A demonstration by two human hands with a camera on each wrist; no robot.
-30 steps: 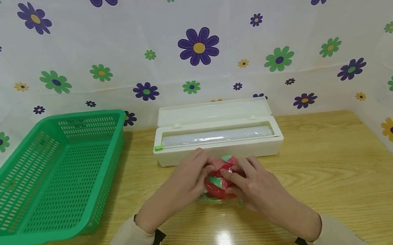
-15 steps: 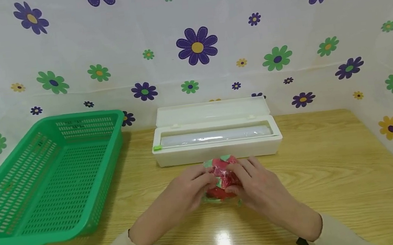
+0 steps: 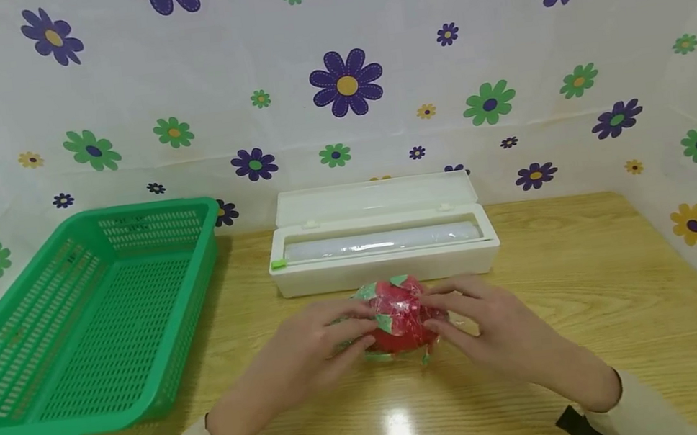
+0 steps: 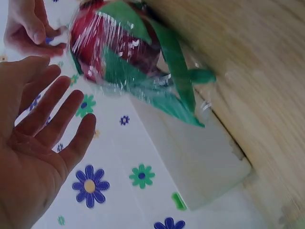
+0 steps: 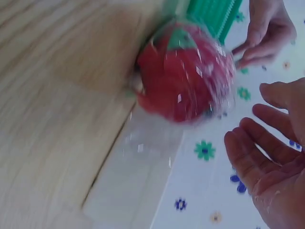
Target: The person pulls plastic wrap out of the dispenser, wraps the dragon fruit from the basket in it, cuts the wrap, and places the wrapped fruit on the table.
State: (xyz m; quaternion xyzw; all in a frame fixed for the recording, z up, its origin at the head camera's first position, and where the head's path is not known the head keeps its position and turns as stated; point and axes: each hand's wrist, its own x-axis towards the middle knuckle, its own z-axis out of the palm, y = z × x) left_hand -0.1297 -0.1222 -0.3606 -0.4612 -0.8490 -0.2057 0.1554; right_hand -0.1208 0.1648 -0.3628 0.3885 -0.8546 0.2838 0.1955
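A red dragon fruit with green scales sits on the table, wrapped in shiny cling film. My left hand is at its left side with fingers loosely extended. In the left wrist view a gap shows between that hand's fingertips and the wrapped dragon fruit. On the other side, my right hand has its fingertips near the film, fingers relaxed. The right wrist view shows its palm turned up and fingers spread beside the dragon fruit. Neither hand grips anything.
Behind the fruit stands a white cling film box, lid raised, with a film roll inside and a green slider at its left end. A green plastic basket is at the left. A flowered cloth hangs behind the wooden table.
Both hands have let go of the film on top of the dragon fruit and drawn apart, left hand leftward, right hand rightward. The fruit stays in place.
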